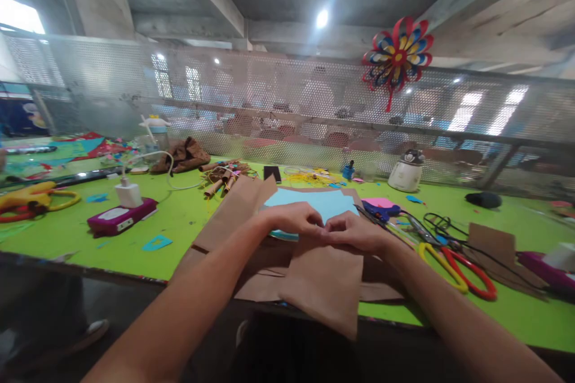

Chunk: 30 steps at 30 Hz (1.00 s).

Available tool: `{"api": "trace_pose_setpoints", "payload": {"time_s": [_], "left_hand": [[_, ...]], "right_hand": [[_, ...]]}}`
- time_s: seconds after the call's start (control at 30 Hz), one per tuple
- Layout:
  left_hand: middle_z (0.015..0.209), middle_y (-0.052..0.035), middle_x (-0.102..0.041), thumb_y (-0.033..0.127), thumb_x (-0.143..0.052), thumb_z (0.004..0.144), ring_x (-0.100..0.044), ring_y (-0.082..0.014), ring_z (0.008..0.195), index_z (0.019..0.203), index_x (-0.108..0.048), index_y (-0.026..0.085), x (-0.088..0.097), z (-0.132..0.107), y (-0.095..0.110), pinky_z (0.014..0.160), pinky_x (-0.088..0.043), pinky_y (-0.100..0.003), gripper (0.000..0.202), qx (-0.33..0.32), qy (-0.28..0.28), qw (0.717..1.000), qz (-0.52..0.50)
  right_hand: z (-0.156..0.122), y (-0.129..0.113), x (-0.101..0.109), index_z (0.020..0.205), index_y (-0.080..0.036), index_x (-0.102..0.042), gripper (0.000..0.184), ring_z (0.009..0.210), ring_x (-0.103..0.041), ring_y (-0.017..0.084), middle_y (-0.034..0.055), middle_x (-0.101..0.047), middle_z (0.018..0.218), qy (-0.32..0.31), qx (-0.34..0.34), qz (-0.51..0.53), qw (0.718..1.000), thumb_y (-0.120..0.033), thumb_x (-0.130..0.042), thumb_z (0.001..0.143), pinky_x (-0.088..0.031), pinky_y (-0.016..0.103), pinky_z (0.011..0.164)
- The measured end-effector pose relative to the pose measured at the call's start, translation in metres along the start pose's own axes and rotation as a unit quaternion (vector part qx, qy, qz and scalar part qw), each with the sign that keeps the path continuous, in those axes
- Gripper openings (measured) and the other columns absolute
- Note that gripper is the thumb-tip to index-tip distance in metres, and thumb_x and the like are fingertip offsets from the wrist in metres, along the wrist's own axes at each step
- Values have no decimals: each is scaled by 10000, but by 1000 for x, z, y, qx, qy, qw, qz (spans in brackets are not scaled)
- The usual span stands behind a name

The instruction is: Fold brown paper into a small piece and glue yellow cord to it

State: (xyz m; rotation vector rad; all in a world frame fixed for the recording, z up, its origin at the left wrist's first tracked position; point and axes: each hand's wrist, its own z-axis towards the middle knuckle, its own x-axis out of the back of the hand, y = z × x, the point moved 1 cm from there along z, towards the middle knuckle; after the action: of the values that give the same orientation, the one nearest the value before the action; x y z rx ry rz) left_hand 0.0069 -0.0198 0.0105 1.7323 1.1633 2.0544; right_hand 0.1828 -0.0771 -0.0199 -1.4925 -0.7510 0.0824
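Note:
My left hand (296,218) and my right hand (354,232) meet over the middle of the work, fingertips nearly touching. Both are closed in a pinch at the top edge of a brown paper sheet (326,281), which hangs down toward me past the table's front edge. Under and behind the hands lies light blue paper (332,200) on more brown paper (229,209). What exactly sits between the fingertips is hard to make out. Blue-handled scissors (381,209) lie just beyond my right hand.
Scissors with red and yellow handles (458,269) lie at the right, near a brown offcut (489,251). On the left are a purple power strip (122,217) with a white charger and yellow scissors (38,197). A white bottle (405,170) stands by the mesh screen (269,90).

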Motion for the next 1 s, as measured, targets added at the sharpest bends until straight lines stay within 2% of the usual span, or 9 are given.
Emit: {"api": "trace_pose_setpoints", "payload": {"time_s": [0.1,0.23,0.33,0.47,0.53,0.63,0.73,0.87,1.0], "left_hand": [[571,33,-542,445,-582,716,-428,-89,554,775,-673,137,-7,5,-4,524,-298,-211,326,-3,-33,996,77],[621,17,-581,358,-659,663,-468,-85,578,752,-676,147,3,-3,-7,547,-333,-197,230,-17,-23,999,-17],[642,5,-577,325,-670,665,-497,-85,583,767,-648,139,24,-14,-10,553,-374,-191,212,-50,112,975,-187],[676,-1,-574,272,-656,687,-542,-96,597,741,-572,142,54,-18,-33,580,-458,-225,164,-104,386,807,-435],[673,-6,-578,204,-610,718,-549,-98,592,719,-542,137,60,-13,-50,577,-484,-235,95,-63,480,721,-495],[682,-7,-590,117,-561,745,-568,-96,613,746,-522,145,59,-7,-70,600,-502,-238,48,52,556,603,-570],[674,-5,-581,81,-537,753,-564,-92,591,747,-511,149,56,-8,-77,599,-506,-245,73,85,576,576,-574],[643,-22,-580,74,-528,757,-575,-102,582,713,-514,139,55,-15,-79,596,-503,-241,79,92,586,570,-569],[602,-25,-578,68,-539,737,-573,-110,540,676,-516,133,55,-18,-79,559,-488,-239,92,95,596,570,-557]], "right_hand": [[7,9,-1,702,-126,-599,362,391,-287,36,-67,-412,469,24,-11,-35,999,-486,-626,691,-170,191,384],[4,9,18,730,-114,-624,392,531,-459,88,11,-562,618,108,43,-97,989,-483,-499,778,-361,217,505],[-7,-4,32,934,-126,-635,331,763,-549,163,74,-638,860,134,91,-243,956,-384,-515,764,-426,274,682],[-18,-22,19,1097,-157,-584,422,962,-519,241,113,-614,1039,41,76,-529,844,-240,-579,684,-401,330,809],[-15,-24,6,1076,-164,-586,407,959,-522,252,119,-616,1018,-12,45,-612,790,-162,-558,670,-397,337,799],[-2,-23,-7,1071,-146,-566,390,907,-552,255,138,-618,975,-51,6,-665,745,-149,-542,682,-407,318,726],[14,-20,-9,1125,-124,-521,411,886,-573,263,160,-611,980,-62,1,-679,731,-232,-537,728,-409,304,666],[25,-18,-10,1110,-129,-519,383,839,-585,259,158,-611,957,-66,2,-692,719,-262,-522,751,-399,299,630],[24,-12,-19,1070,-137,-536,328,869,-553,258,139,-603,960,22,4,-699,715,-155,-478,747,-393,310,666]]}}
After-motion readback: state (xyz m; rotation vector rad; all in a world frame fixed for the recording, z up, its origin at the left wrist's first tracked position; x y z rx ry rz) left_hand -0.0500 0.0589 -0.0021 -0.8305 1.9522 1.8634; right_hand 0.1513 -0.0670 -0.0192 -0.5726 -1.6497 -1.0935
